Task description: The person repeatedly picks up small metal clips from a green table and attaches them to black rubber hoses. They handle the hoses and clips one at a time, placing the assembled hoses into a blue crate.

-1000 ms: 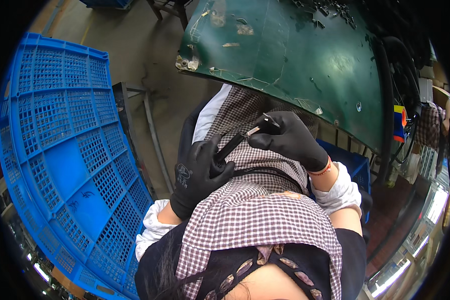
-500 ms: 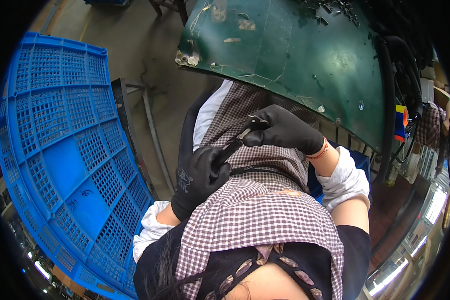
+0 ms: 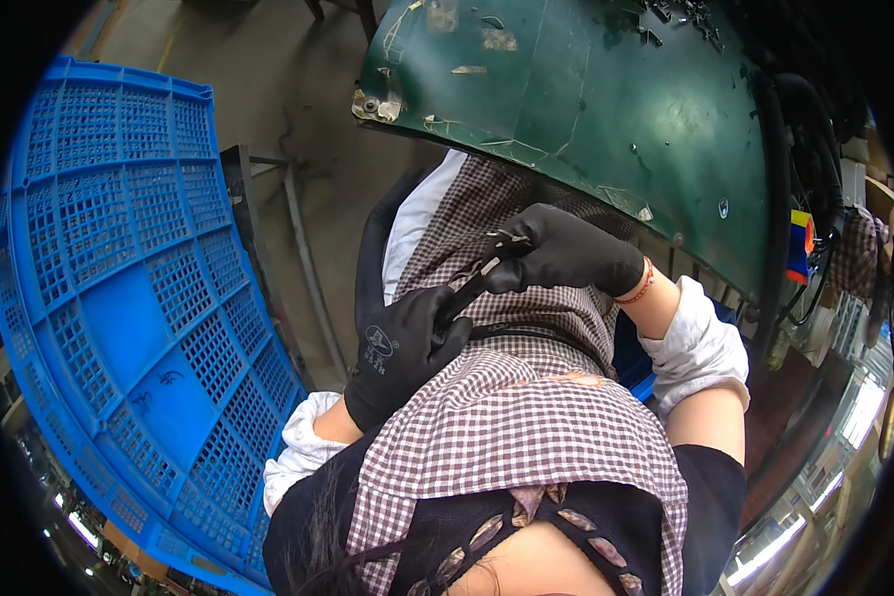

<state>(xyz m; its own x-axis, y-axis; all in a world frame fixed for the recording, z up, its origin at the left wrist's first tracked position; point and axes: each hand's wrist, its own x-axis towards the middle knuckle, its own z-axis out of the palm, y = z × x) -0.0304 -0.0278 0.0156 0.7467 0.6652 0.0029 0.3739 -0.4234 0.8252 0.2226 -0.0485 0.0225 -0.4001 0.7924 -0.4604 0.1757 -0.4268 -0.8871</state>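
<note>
Both my hands wear black gloves and meet above my lap, in front of a brown-and-white checked apron (image 3: 526, 427). My right hand (image 3: 571, 256) is closed with thumb and fingers pinched on a small dark part with a shiny metal edge (image 3: 491, 265). Lower and to the left, my left hand (image 3: 402, 343) is closed, its thumb and forefinger pointing up toward that part. A narrow black length bridges the two hands; I cannot tell whether it is a finger or part of the piece. What the left hand grips is hidden.
A green-topped table (image 3: 606, 109) lies just beyond my hands, with a pile of small black parts (image 3: 680, 20) at its far edge. Large blue plastic crates (image 3: 119, 298) stand at my left beside a metal frame (image 3: 303, 258). Dark hoses (image 3: 800, 109) hang at the right.
My left hand has risen slightly and shifted a little right, closer to the right hand. The right hand keeps its pinch on the small part. The view has moved slightly.
</note>
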